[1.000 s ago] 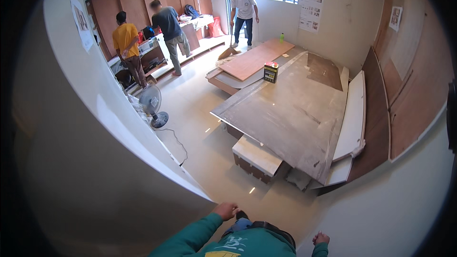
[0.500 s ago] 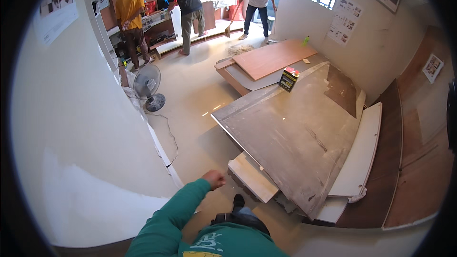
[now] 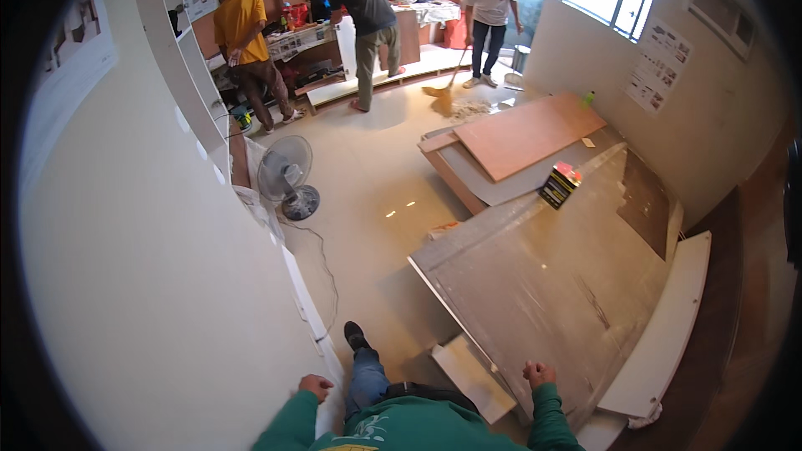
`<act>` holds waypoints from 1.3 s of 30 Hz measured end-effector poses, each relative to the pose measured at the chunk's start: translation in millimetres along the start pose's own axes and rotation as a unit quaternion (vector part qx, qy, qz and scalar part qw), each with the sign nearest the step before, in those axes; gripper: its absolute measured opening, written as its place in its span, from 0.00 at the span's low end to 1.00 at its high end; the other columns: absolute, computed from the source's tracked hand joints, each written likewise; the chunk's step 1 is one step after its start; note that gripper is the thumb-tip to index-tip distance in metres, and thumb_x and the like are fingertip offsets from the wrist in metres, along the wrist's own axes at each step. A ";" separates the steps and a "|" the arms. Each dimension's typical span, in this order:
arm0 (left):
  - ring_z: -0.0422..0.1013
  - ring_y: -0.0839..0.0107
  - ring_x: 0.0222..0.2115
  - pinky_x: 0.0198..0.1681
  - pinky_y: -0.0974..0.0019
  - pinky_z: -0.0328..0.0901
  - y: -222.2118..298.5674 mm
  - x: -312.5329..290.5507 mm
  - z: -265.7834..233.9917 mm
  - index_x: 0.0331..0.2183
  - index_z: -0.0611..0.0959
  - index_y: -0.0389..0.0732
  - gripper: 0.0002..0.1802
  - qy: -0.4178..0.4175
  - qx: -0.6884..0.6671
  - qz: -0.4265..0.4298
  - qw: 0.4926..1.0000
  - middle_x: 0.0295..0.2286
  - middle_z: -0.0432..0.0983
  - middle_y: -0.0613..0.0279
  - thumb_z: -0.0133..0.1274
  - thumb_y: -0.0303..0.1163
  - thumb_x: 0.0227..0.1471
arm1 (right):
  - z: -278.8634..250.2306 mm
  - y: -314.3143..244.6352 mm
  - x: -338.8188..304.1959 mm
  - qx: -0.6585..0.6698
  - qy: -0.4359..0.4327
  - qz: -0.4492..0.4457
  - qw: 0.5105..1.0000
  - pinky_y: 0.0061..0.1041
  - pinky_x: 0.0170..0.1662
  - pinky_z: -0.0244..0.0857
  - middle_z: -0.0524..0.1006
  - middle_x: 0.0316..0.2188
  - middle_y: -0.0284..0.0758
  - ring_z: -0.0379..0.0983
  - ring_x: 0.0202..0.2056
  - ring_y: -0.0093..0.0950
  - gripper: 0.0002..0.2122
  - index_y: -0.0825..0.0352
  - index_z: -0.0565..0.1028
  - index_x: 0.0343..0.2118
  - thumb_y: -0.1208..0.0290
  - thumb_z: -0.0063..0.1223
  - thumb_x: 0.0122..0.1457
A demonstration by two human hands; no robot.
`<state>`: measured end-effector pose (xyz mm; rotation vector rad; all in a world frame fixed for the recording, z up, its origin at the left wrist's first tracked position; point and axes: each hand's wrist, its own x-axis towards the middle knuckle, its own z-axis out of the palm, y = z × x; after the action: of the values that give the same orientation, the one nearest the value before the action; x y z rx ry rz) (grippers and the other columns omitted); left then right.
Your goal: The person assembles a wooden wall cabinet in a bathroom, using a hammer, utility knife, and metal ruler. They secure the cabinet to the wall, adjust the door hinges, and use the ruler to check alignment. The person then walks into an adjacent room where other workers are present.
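My left hand (image 3: 317, 387) hangs low beside the white wall panel at the left, its fingers curled in loosely and no object visible in them. My right hand (image 3: 539, 374) is a loose fist over the near edge of a large grey-brown board (image 3: 518, 284); nothing shows in it, and I cannot tell whether it touches the board. Below that board, a pale wooden plank (image 3: 474, 380) sticks out between my hands. A dark tin with a red top (image 3: 560, 185) stands on the board's far part.
A standing fan (image 3: 288, 175) is on the floor at the left, its cable trailing toward me. A reddish board (image 3: 530, 135) tops the farther stack. Two people work at a far bench; another sweeps debris (image 3: 472, 108) with a broom (image 3: 440, 93). A long white panel (image 3: 660, 326) lies at right.
I have stepped forward, one leg now out in front. My left hand has swung back and down, and my right hand has come into view. The sweeper's broom has moved onto the debris.
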<state>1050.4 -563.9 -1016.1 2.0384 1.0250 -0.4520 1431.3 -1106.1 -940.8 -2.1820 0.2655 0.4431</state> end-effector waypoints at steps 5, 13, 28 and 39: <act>0.84 0.62 0.33 0.45 0.60 0.77 49.6 48.6 -39.1 0.37 0.93 0.49 0.10 0.034 -0.067 -0.085 0.994 0.30 0.87 0.58 0.65 0.32 0.50 | 137.2 -62.0 49.2 -0.246 -0.060 -0.069 0.965 0.31 0.37 0.77 0.86 0.26 0.37 0.83 0.28 0.28 0.18 0.71 0.85 0.33 0.57 0.57 0.66; 0.81 0.63 0.22 0.36 0.60 0.76 84.8 126.6 -210.0 0.28 0.88 0.35 0.13 0.181 -0.128 -0.182 0.958 0.22 0.85 0.54 0.64 0.35 0.57 | 279.5 -158.1 63.2 -0.216 -0.263 0.013 0.940 0.32 0.39 0.77 0.87 0.34 0.40 0.84 0.34 0.30 0.22 0.70 0.84 0.43 0.51 0.61 0.64; 0.83 0.70 0.35 0.35 0.62 0.81 139.9 307.9 -295.6 0.42 0.90 0.37 0.17 0.020 -0.284 -0.185 0.940 0.38 0.86 0.59 0.57 0.14 0.52 | 337.9 -206.2 236.9 0.079 -0.188 0.323 0.924 0.41 0.34 0.76 0.82 0.34 0.41 0.81 0.34 0.38 0.13 0.66 0.79 0.46 0.61 0.58 0.66; 0.84 0.68 0.34 0.36 0.61 0.82 258.5 437.6 -376.3 0.41 0.91 0.38 0.11 -0.023 -0.248 -0.216 0.944 0.34 0.88 0.58 0.63 0.20 0.54 | 360.9 -414.8 434.2 0.111 -0.111 0.151 0.976 0.32 0.23 0.72 0.79 0.27 0.41 0.76 0.23 0.32 0.12 0.69 0.77 0.39 0.62 0.58 0.67</act>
<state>1509.0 -139.1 -920.5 1.3506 1.4016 -0.4095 1890.6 -582.8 -1017.9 -1.8610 0.5018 0.7830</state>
